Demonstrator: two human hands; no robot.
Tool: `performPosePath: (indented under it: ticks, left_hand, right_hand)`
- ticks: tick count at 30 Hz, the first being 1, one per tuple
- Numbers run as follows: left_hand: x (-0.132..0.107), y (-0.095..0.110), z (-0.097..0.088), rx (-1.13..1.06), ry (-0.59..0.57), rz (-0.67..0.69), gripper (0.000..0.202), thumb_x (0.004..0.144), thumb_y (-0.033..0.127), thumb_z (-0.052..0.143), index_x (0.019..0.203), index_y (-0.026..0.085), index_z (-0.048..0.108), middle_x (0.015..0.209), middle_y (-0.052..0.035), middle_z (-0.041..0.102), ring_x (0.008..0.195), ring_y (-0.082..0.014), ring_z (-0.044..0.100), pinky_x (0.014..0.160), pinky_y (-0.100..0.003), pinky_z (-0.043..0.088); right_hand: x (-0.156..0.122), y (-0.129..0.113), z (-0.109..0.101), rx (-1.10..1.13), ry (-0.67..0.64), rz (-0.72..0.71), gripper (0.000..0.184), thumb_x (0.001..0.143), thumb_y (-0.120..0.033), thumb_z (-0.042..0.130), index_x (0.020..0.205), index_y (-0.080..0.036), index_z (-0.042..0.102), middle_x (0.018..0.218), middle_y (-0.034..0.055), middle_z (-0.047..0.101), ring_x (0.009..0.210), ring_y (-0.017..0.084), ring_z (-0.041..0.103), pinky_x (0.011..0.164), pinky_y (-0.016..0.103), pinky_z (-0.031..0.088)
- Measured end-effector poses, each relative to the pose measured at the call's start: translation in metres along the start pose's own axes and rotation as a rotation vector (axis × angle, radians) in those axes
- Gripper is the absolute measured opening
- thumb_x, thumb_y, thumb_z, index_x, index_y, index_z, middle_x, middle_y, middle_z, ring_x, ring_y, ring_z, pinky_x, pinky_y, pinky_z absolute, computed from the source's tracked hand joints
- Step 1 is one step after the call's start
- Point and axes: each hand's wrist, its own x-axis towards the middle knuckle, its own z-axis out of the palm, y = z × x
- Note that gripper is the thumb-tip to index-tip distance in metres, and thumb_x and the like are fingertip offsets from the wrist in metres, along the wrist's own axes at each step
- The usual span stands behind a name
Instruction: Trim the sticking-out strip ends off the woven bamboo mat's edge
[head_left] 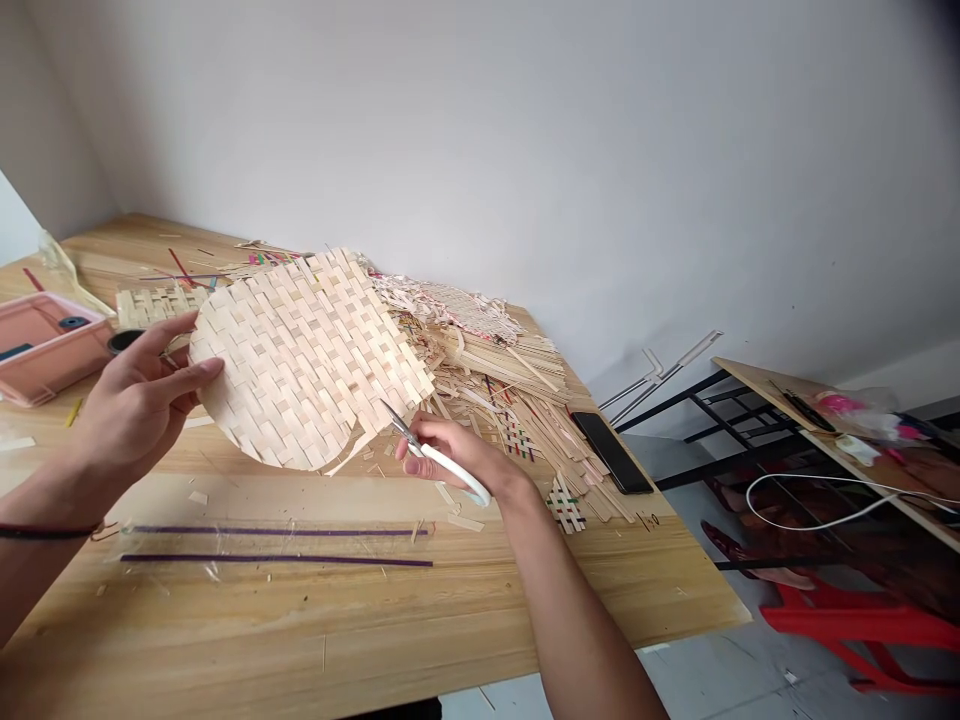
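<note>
My left hand [154, 385] pinches the rounded left edge of a woven sheet of pale wood strips [292, 350], thumb on top and fingers behind. The sheet is held up above the table and tilted. Its left and lower edges are curved, while the right side still has square, stepped strip ends. My right hand [450, 455] grips white-handled scissors [450, 468], fingers partly hidden by the handles. The blade tips lie at the sheet's lower right edge, where a cut strip [351, 452] hangs down.
Two purple strips [277, 562] lie taped on the wooden table [225, 640]. A pink box [56, 360] stands at the left. Behind the sheet is a heap of loose wood strips [510, 360]; a black phone [611, 452] lies near the right edge. A red stool [862, 630] stands beyond.
</note>
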Motion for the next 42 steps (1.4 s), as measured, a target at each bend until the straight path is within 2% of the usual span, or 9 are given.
performPosePath:
  ticks: [6, 13, 20, 26, 30, 34, 38, 42]
  left_hand:
    - [0.000, -0.001, 0.002, -0.013, -0.034, 0.006, 0.056, 0.062, 0.004, 0.087, 0.113, 0.023, 0.079, 0.086, 0.0000, 0.080, 0.075, -0.0117, 0.069, 0.065, -0.014, 0.057]
    - [0.001, -0.007, 0.001, 0.028, -0.055, 0.043, 0.062, 0.061, 0.009, 0.090, 0.120, 0.025, 0.079, 0.084, 0.0001, 0.081, 0.077, -0.0133, 0.072, 0.065, -0.014, 0.060]
    - [0.003, -0.009, -0.002, 0.019, -0.049, 0.075, 0.063, 0.062, 0.008, 0.088, 0.122, 0.022, 0.079, 0.085, -0.0021, 0.082, 0.077, -0.0134, 0.073, 0.068, -0.015, 0.061]
    - [0.001, -0.007, 0.001, 0.007, -0.041, 0.088, 0.062, 0.061, 0.005, 0.086, 0.120, 0.022, 0.079, 0.080, 0.0000, 0.080, 0.074, -0.0113, 0.073, 0.069, -0.013, 0.061]
    - [0.000, -0.007, 0.002, 0.035, -0.074, 0.067, 0.062, 0.062, 0.009, 0.088, 0.122, 0.021, 0.079, 0.086, -0.0025, 0.080, 0.083, -0.0144, 0.074, 0.072, -0.015, 0.062]
    - [0.000, -0.009, -0.001, 0.057, -0.083, 0.072, 0.064, 0.063, 0.012, 0.089, 0.125, 0.022, 0.077, 0.086, -0.0026, 0.080, 0.078, -0.0130, 0.071, 0.071, -0.016, 0.061]
    - [0.001, -0.010, -0.002, 0.040, -0.072, 0.087, 0.062, 0.062, 0.009, 0.088, 0.122, 0.022, 0.079, 0.087, -0.0023, 0.081, 0.078, -0.0127, 0.072, 0.069, -0.015, 0.060]
    - [0.002, -0.011, -0.003, 0.033, -0.081, 0.104, 0.059, 0.064, 0.007, 0.087, 0.120, 0.024, 0.080, 0.086, 0.0000, 0.081, 0.080, -0.0123, 0.073, 0.070, -0.015, 0.061]
  right_hand:
    - [-0.008, -0.005, 0.002, -0.028, -0.036, -0.044, 0.018, 0.080, -0.032, 0.082, 0.090, -0.018, 0.075, 0.096, 0.0048, 0.074, 0.089, 0.019, 0.071, 0.082, 0.031, 0.060]
    - [-0.011, -0.007, 0.007, 0.151, -0.165, 0.032, 0.032, 0.077, -0.038, 0.088, 0.090, -0.015, 0.071, 0.098, 0.0062, 0.075, 0.094, 0.020, 0.075, 0.092, 0.035, 0.062]
    - [-0.012, -0.009, 0.007, 0.016, -0.180, -0.001, 0.034, 0.078, -0.041, 0.087, 0.093, -0.015, 0.072, 0.098, 0.0056, 0.074, 0.090, 0.019, 0.074, 0.087, 0.033, 0.061]
    - [-0.012, -0.009, 0.007, -0.033, -0.166, -0.063, 0.036, 0.079, -0.045, 0.085, 0.093, -0.015, 0.072, 0.100, 0.0054, 0.072, 0.087, 0.017, 0.071, 0.084, 0.032, 0.059]
    - [-0.011, -0.009, 0.005, -0.203, -0.185, -0.087, 0.038, 0.079, -0.049, 0.085, 0.092, -0.015, 0.074, 0.088, 0.0041, 0.073, 0.080, 0.017, 0.068, 0.073, 0.029, 0.053]
    - [-0.012, -0.013, 0.005, -0.270, -0.159, -0.102, 0.040, 0.080, -0.053, 0.082, 0.089, -0.015, 0.074, 0.084, 0.0031, 0.071, 0.074, 0.016, 0.063, 0.067, 0.026, 0.047]
    - [-0.015, -0.021, 0.007, -0.413, -0.111, -0.076, 0.039, 0.081, -0.053, 0.080, 0.083, -0.015, 0.071, 0.072, -0.0010, 0.061, 0.063, 0.012, 0.053, 0.056, 0.024, 0.037]
    - [-0.017, -0.025, 0.009, -0.469, -0.138, -0.040, 0.038, 0.082, -0.052, 0.079, 0.081, -0.014, 0.071, 0.065, -0.0034, 0.055, 0.056, 0.009, 0.046, 0.051, 0.023, 0.030]
